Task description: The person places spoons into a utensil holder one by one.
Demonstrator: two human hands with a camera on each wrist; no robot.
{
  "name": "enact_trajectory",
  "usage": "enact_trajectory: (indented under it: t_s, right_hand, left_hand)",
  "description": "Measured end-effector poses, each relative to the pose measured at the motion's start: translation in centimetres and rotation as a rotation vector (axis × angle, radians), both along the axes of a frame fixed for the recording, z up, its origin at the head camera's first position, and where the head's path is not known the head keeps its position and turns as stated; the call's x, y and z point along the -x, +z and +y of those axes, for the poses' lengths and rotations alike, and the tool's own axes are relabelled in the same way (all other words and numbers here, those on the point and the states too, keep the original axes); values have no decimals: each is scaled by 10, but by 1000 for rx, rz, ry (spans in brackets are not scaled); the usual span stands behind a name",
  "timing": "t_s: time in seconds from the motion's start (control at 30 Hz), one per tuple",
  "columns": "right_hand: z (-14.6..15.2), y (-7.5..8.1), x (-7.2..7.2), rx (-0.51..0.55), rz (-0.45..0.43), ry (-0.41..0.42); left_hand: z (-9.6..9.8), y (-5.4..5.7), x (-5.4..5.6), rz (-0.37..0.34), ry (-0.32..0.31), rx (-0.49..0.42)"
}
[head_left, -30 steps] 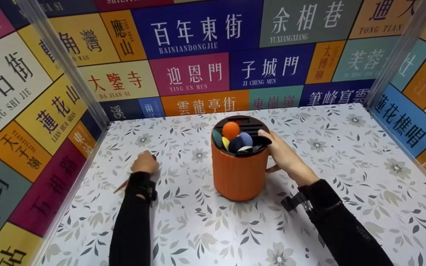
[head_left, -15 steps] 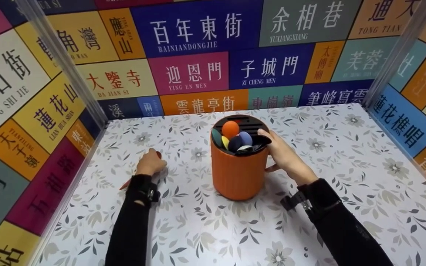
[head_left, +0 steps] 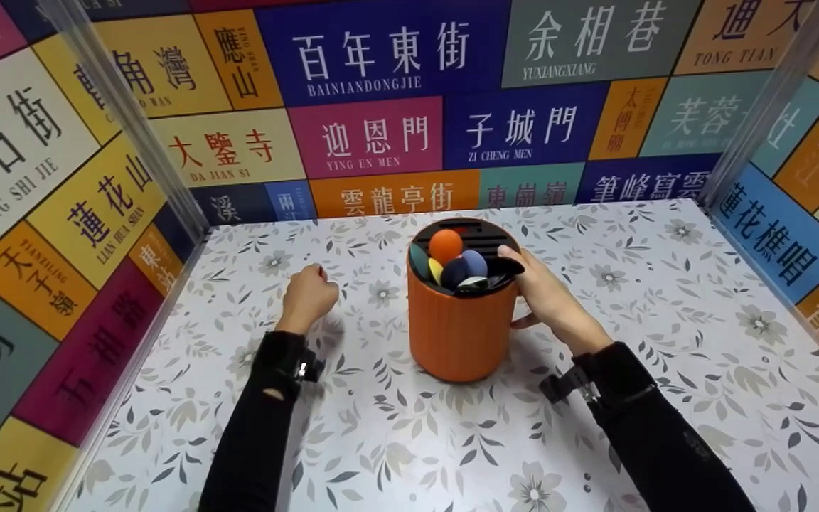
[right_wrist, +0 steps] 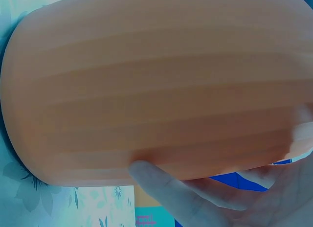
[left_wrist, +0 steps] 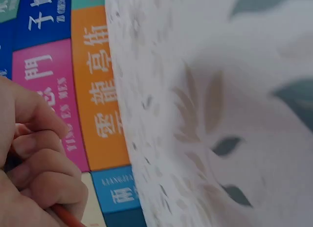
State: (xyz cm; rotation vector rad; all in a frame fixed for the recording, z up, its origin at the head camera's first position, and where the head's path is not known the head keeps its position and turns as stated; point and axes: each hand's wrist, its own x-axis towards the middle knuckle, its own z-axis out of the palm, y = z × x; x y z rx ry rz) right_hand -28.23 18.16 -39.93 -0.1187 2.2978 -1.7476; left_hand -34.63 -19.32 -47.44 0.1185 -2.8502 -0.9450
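Observation:
An orange, ribbed, mug-like holder (head_left: 458, 331) with a side handle stands upright on the table. Its black slotted top (head_left: 480, 231) bears an orange ball-shaped piece (head_left: 446, 245) and several rounded yellow, teal, navy and light blue pieces. At the holder's right side, my right hand (head_left: 548, 302) grips the handle, with the thumb at the rim. A fingertip (right_wrist: 146, 170) touches the ribbed wall in the right wrist view. My left hand (head_left: 308, 299) is left of the holder, fingers curled round a thin orange-red stick (left_wrist: 67, 216). Most of that stick is hidden by the hand.
The table (head_left: 395, 448) has a white cover with leaves and flowers. Behind it rises a wall (head_left: 374, 139) of coloured sign panels, with more panels along both sides. Clear corner posts (head_left: 136, 114) stand at the back.
My left hand has risen and moved forward and to the right with the orange-red stick, whose tip no longer shows in the head view. The right hand and the holder have stayed put.

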Motion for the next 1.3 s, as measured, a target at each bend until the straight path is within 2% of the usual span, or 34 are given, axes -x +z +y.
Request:
enact_trajectory:
  t_s: [0.27,0.47,0.6,0.7,0.8,0.9,1.03,1.13,1.3]
  right_hand:
    - [-1,0,1,-11,8,3]
    - [-3,0,2,-5,5,16]
    - [-3,1,1,-10,6,9]
    - [-3,1,1,-10,9,14]
    - [-2,0,1,-8,12,24]
    - [-1,0,2,-7,12,24]
    - [0,0,2,-7,15,21]
    - [1,1,1,-8,18,24]
    - [1,0,0,-10,20,19]
  left_hand:
    - [27,15,-9,155,-50,-232]
    - [52,42,-31,201,-90,-517]
    - [71,63,-47,199,-143,-742]
    - [82,78,-61,148,-200,-969]
    - [90,91,-76,86,-265,-1153]
    - [95,106,-88,71,-338,-1227]
    - [100,125,-96,112,-419,-1288]
    - [102,138,-99,188,-459,-1328]
    - [106,157,-102,363,-480,-1408]
